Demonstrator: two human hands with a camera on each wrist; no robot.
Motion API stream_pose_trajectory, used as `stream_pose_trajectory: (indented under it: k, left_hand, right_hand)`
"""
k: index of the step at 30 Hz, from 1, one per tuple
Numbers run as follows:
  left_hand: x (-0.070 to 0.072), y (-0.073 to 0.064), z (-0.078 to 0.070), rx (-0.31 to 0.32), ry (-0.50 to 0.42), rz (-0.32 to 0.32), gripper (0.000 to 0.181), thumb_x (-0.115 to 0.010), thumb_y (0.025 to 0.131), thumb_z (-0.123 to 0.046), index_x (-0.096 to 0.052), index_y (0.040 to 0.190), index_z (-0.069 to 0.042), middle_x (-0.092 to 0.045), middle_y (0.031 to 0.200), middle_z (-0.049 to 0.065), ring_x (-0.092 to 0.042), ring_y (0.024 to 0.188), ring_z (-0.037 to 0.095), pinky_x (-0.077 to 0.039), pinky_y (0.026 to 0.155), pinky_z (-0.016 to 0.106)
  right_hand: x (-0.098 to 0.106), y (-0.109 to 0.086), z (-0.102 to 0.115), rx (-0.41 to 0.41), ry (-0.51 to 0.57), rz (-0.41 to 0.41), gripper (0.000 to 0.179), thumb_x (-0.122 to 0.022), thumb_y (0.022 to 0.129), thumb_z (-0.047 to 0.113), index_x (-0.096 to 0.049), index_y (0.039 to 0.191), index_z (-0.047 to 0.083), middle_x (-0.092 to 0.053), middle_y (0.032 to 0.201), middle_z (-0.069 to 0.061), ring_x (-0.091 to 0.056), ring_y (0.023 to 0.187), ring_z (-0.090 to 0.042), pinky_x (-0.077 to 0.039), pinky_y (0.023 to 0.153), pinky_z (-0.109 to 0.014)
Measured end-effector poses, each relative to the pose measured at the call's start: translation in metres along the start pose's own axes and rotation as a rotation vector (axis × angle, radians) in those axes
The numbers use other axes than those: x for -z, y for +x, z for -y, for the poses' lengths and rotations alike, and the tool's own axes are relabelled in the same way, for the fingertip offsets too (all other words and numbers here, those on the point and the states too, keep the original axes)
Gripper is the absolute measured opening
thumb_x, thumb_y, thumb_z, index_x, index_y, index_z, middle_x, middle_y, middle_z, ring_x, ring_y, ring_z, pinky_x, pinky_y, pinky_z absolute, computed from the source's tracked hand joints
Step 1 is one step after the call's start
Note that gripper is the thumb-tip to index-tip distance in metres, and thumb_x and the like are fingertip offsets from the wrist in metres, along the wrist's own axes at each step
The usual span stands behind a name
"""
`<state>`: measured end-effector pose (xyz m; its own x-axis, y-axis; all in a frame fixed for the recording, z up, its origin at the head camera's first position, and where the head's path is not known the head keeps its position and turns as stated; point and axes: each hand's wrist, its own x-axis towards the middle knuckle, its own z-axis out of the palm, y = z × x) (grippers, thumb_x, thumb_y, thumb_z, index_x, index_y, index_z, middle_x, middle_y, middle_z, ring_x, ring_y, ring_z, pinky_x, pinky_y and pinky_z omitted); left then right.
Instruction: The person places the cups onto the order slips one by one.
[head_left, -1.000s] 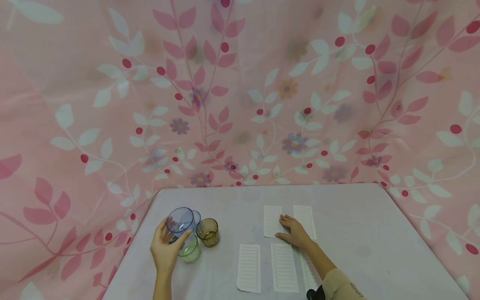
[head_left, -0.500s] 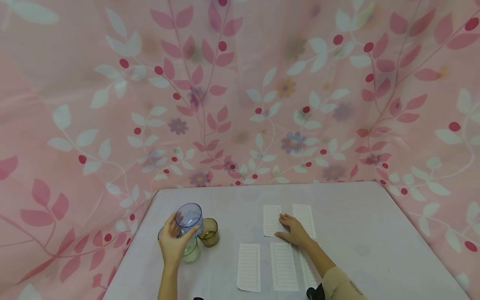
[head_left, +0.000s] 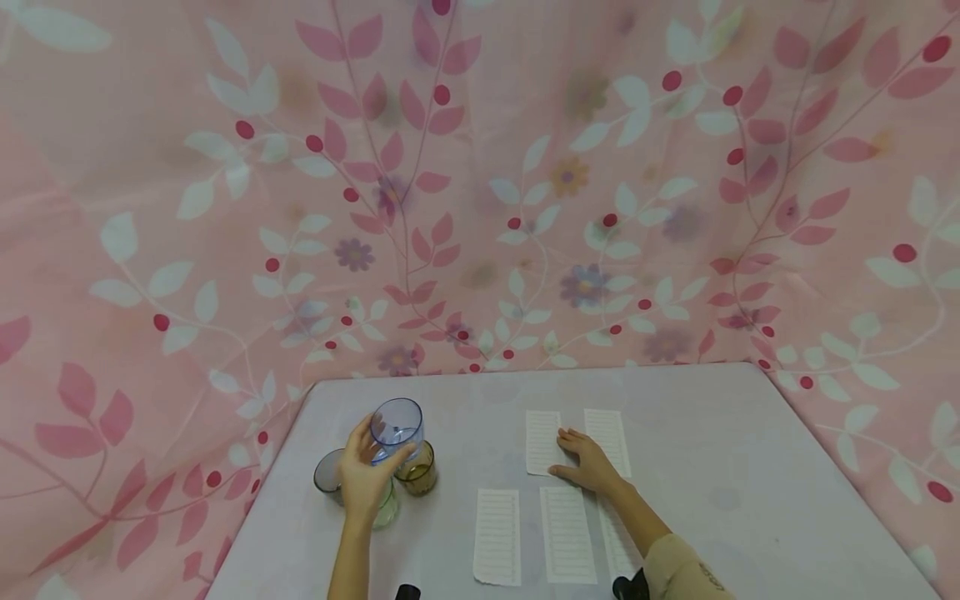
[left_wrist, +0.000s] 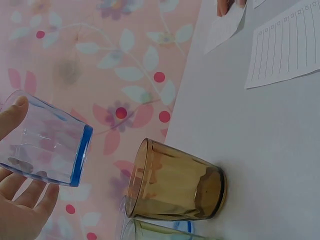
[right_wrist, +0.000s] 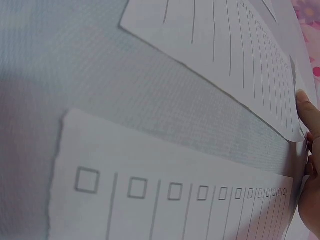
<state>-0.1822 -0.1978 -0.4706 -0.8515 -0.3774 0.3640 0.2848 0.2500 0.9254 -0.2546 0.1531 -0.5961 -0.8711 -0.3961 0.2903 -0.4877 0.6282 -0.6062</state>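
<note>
My left hand (head_left: 363,479) grips a clear blue glass (head_left: 397,425), thumb on one side and fingers on the other. The left wrist view shows this glass raised off the table, beside an amber glass (left_wrist: 175,182). Behind the left hand stand a dark grey glass (head_left: 328,473) and a green glass (head_left: 387,508), both partly hidden. Part of another blue glass (left_wrist: 185,226) shows behind the green one in the left wrist view. My right hand (head_left: 588,464) rests with its fingertips on the right edge of a paper slip (head_left: 542,442) printed with lines.
Several more lined paper slips lie on the table: one at the back right (head_left: 607,442), others in front (head_left: 497,533), (head_left: 567,533). Small printed squares run along a slip (right_wrist: 175,150) in the right wrist view. A pink floral cloth (head_left: 480,167) hangs behind the white-covered table (head_left: 697,500).
My left hand has carried the blue glass to the right and slightly up, from over the glasses at the left towards the amber one. The right hand stays on the slip.
</note>
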Motion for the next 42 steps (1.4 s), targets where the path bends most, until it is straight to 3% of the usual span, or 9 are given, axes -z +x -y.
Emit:
stream_pose_trajectory:
  k: [5, 11, 19, 24, 26, 32, 39, 42]
  left_hand:
    - [-0.006, 0.001, -0.005, -0.011, -0.031, 0.015, 0.077, -0.085, 0.061, 0.004, -0.05, 0.129, 0.007, -0.055, 0.128, 0.022, -0.055, 0.112, 0.042, -0.048, 0.087, 0.013]
    - [-0.011, -0.001, -0.028, -0.032, -0.048, 0.042, 0.074, -0.081, 0.063, 0.01, -0.046, 0.128, 0.014, -0.053, 0.129, 0.027, -0.052, 0.116, 0.041, -0.048, 0.095, 0.025]
    - [-0.02, 0.001, -0.041, -0.033, -0.027, 0.051, 0.072, -0.081, 0.065, 0.007, -0.048, 0.128, 0.013, -0.054, 0.127, 0.027, -0.054, 0.115, 0.041, -0.048, 0.092, 0.018]
    - [-0.025, 0.002, -0.04, -0.053, 0.008, 0.047, 0.072, -0.082, 0.063, 0.006, -0.049, 0.126, 0.013, -0.057, 0.121, 0.029, -0.057, 0.11, 0.043, -0.05, 0.089, 0.022]
    - [-0.028, 0.004, -0.033, -0.055, -0.001, 0.044, 0.073, -0.083, 0.062, 0.006, -0.05, 0.126, 0.013, -0.058, 0.121, 0.029, -0.057, 0.109, 0.043, -0.051, 0.09, 0.027]
    - [-0.033, 0.01, -0.014, -0.027, -0.045, 0.058, 0.076, -0.085, 0.062, 0.003, -0.05, 0.13, 0.005, -0.057, 0.126, 0.023, -0.056, 0.112, 0.04, -0.051, 0.089, 0.023]
    - [-0.038, 0.008, -0.038, -0.073, -0.095, 0.092, 0.072, -0.08, 0.064, 0.011, -0.046, 0.127, 0.015, -0.053, 0.127, 0.03, -0.051, 0.115, 0.046, -0.043, 0.096, 0.054]
    - [-0.04, 0.008, -0.047, -0.063, -0.089, 0.1, 0.071, -0.08, 0.064, 0.01, -0.046, 0.127, 0.016, -0.053, 0.125, 0.032, -0.052, 0.115, 0.046, -0.042, 0.097, 0.056]
  right_hand:
    - [-0.001, 0.0, 0.0, -0.004, -0.004, 0.006, 0.062, -0.075, 0.079, 0.026, -0.054, 0.119, -0.016, -0.05, 0.131, -0.029, -0.04, 0.124, -0.048, -0.035, 0.1, -0.061]
    - [0.0, 0.0, 0.001, -0.02, 0.008, 0.019, 0.063, -0.075, 0.079, 0.026, -0.053, 0.121, -0.016, -0.048, 0.133, -0.028, -0.039, 0.126, -0.047, -0.033, 0.103, -0.059]
    - [0.0, 0.001, 0.001, -0.011, -0.011, 0.007, 0.064, -0.075, 0.079, 0.027, -0.054, 0.12, -0.016, -0.049, 0.132, -0.029, -0.04, 0.125, -0.047, -0.034, 0.101, -0.06]
    - [-0.001, 0.001, 0.0, -0.017, -0.003, 0.019, 0.064, -0.075, 0.079, 0.027, -0.053, 0.121, -0.016, -0.048, 0.133, -0.029, -0.039, 0.125, -0.047, -0.034, 0.101, -0.06]
    - [-0.001, 0.001, 0.0, -0.019, -0.002, 0.022, 0.064, -0.075, 0.079, 0.027, -0.053, 0.121, -0.016, -0.048, 0.133, -0.028, -0.039, 0.126, -0.047, -0.034, 0.101, -0.06]
    - [0.001, 0.001, 0.001, -0.035, 0.005, 0.029, 0.064, -0.075, 0.079, 0.027, -0.053, 0.122, -0.015, -0.048, 0.133, -0.027, -0.039, 0.127, -0.046, -0.033, 0.103, -0.059]
    - [0.0, 0.001, 0.001, -0.048, 0.012, 0.034, 0.064, -0.075, 0.079, 0.027, -0.053, 0.122, -0.015, -0.047, 0.134, -0.027, -0.038, 0.128, -0.045, -0.033, 0.103, -0.059]
    - [0.0, 0.001, 0.001, -0.052, 0.012, 0.036, 0.065, -0.075, 0.079, 0.029, -0.053, 0.122, -0.015, -0.047, 0.135, -0.027, -0.038, 0.128, -0.045, -0.032, 0.104, -0.059]
